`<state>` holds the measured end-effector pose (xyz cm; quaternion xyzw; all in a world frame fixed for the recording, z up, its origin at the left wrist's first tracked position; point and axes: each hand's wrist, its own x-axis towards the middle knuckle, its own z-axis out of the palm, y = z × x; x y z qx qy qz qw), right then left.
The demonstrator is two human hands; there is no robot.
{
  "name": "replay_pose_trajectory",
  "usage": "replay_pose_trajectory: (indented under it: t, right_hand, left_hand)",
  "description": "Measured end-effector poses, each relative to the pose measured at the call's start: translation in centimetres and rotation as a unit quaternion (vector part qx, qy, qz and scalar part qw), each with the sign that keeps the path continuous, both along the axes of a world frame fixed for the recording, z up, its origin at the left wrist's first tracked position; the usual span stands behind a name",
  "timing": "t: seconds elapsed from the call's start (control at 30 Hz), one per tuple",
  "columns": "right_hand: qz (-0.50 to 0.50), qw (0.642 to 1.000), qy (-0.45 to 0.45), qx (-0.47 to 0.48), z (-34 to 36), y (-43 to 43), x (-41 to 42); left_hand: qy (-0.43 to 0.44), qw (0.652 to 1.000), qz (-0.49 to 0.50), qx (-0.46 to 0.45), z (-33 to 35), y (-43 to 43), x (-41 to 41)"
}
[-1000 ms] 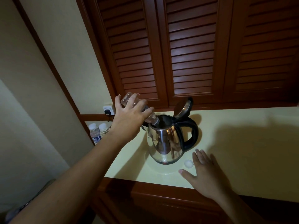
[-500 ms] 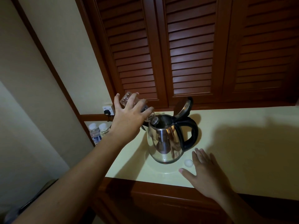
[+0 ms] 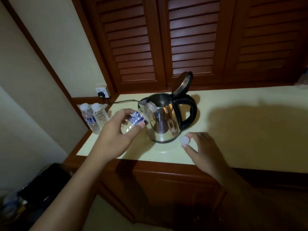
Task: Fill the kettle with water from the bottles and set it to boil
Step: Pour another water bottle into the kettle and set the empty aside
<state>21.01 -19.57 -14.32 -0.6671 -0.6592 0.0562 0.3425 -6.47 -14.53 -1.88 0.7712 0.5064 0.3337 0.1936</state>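
The left hand (image 3: 116, 130) is clamped around a clear plastic bottle (image 3: 140, 117), thumb and fingers closed on its labelled body, and holds it just left of the kettle (image 3: 164, 120) with the neck pointing up toward the spout. Half a second ago that bottle was tipped higher, its mouth over the kettle's open top; it has since come down and away from the opening, and it looks empty, though blur makes this uncertain. The right hand (image 3: 201, 147), which lay flat on the surface (image 3: 241, 130) beside a small white cap (image 3: 184, 140), now pinches that cap between thumb and fingertips, just right of the kettle's base. The kettle stands upright on the pale surface near its front edge, lid (image 3: 182, 83) hinged open, black handle (image 3: 190, 112) to the right. Its cord (image 3: 123, 102) runs back to a wall socket (image 3: 103, 92). Two more capped bottles (image 3: 94, 117) stand together at the surface's left end, well apart from the kettle. Louvred wooden doors (image 3: 191, 39) rise behind.
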Motion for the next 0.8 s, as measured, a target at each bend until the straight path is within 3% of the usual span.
replay_pose_trajectory:
  t: [0.17,0.47,0.6,0.67,0.8]
  right_hand:
    - [0.061,0.998,0.021,0.028,-0.2,-1.3,-0.7]
    - [0.138,0.988,0.065,-0.012,3.5,-3.6,-1.6]
    - [0.143,0.982,0.121,-0.011,5.2,-4.6,-1.7]
    - [0.158,0.977,0.144,-0.007,5.8,-5.0,-1.6]
    - [0.2,0.958,0.207,0.016,6.9,-6.2,-1.6]
  left_hand:
    - [0.012,0.997,-0.063,-0.052,-4.8,-4.5,0.3]
    - [0.108,0.989,-0.098,-0.035,-5.7,-5.6,0.4]
    - [-0.028,0.985,-0.105,-0.134,-5.5,-5.8,0.5]
    - [-0.115,0.959,-0.124,-0.228,-4.8,-6.2,0.5]
    - [-0.187,0.928,-0.154,-0.282,-3.4,-6.9,0.2]
